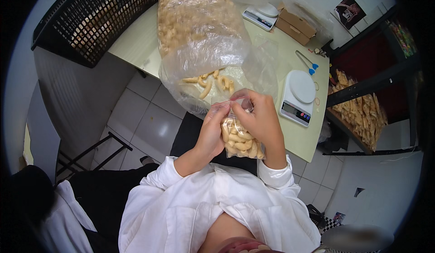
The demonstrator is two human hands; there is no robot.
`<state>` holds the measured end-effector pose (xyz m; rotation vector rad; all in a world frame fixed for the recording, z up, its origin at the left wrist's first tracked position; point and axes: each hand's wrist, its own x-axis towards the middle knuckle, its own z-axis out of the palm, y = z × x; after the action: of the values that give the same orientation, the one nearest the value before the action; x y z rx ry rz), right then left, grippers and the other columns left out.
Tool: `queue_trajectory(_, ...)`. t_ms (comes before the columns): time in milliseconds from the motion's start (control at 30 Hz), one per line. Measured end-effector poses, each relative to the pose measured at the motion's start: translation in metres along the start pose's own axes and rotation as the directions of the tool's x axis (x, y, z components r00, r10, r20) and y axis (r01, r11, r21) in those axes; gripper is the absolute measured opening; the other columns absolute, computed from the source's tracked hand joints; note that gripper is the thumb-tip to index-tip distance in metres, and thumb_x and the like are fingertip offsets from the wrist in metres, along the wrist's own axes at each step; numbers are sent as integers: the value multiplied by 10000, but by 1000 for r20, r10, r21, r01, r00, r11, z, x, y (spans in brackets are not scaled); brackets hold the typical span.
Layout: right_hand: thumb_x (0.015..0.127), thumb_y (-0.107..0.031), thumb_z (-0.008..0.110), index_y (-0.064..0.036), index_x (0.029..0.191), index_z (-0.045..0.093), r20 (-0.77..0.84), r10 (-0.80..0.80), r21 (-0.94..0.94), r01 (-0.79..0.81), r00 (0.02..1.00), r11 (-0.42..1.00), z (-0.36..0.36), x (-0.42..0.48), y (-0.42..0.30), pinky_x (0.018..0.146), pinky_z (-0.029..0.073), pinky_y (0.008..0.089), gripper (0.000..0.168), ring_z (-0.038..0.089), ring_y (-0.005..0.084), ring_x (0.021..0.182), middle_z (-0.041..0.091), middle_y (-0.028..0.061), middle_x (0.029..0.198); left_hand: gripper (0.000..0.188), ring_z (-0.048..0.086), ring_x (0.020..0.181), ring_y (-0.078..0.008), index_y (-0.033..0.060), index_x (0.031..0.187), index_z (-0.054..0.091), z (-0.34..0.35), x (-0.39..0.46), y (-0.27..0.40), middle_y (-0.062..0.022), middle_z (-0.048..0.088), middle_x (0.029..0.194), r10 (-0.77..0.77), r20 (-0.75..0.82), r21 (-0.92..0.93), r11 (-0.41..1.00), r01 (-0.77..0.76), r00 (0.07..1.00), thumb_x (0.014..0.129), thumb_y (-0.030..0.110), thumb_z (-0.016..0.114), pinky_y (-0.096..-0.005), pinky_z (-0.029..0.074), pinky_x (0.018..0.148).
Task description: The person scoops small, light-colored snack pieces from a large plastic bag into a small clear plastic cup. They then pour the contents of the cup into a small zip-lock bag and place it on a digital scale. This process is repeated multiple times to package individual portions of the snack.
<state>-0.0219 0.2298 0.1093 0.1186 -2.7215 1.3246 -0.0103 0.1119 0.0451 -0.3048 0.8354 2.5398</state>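
Observation:
A small clear zip bag [242,140] filled with pale yellow puffed snack sticks hangs upright in front of my chest. My left hand [214,130] pinches its top edge on one side. On the other side, my right hand [255,112] grips the same edge, thumb and fingers meeting near a pink zip strip [221,102]. Just beyond my hands lies the mouth of a large clear plastic sack [204,55], with several loose snack sticks [205,88] inside it. Whether the zip strip is sealed, I cannot tell.
On the pale table [302,144] stand a white kitchen scale [299,95], tongs with blue tips [307,62], a second scale [260,16] and a cardboard box [295,27]. A black plastic basket [98,21] is at left. Bagged snacks [362,112] fill a right-hand shelf. Another person [68,215] sits at lower left.

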Motion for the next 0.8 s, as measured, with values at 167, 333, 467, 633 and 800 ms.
queue_trajectory(167, 761, -91, 623, 34, 818, 642, 10, 15, 93, -15, 1000, 996, -7, -5, -3, 490, 397, 237, 139, 530, 95, 521, 591, 80, 585, 209, 528, 950, -131, 47, 1083, 452, 1, -2, 3, -66, 515, 1013, 13, 78, -91, 996, -6, 997, 899, 146, 461, -290, 472, 804)
queue_trajectory(333, 771, -59, 635, 10, 820, 673, -149, 65, 454, 9, 987, 891, -26, -28, 15, 576, 440, 245, 93, 574, 130, 602, 632, 89, 686, 410, 518, 977, -108, 6, 1167, 428, 0, -5, 4, -62, 528, 1068, 55, 438, 456, 847, -275, 897, 825, 137, 612, -267, 445, 834)
queue_trajectory(467, 789, -72, 643, 21, 809, 674, -260, -9, 382, 111, 966, 918, -43, -34, 26, 601, 416, 220, 100, 534, 87, 661, 603, 57, 720, 519, 556, 938, -119, 4, 1166, 449, 16, -9, 6, -64, 572, 1031, -142, 385, 634, 759, -150, 912, 741, 131, 718, -270, 467, 802)
queue_trajectory(633, 795, -72, 644, 33, 812, 659, -324, 75, 424, 74, 943, 903, -61, -51, 46, 574, 390, 212, 107, 500, 76, 644, 581, 45, 716, 536, 561, 943, -110, -4, 1164, 467, 29, -3, -3, -73, 585, 1032, -109, 483, 698, 647, -307, 869, 719, 125, 737, -261, 473, 800)
queue_trajectory(800, 806, -79, 636, 31, 787, 647, -447, 86, 383, 103, 890, 918, -74, -62, 69, 572, 381, 198, 111, 490, 65, 644, 578, 35, 722, 578, 564, 937, -118, -8, 1231, 402, 36, 4, -24, -87, 574, 1058, -286, 422, 727, 674, -132, 860, 758, 142, 699, -257, 472, 800)
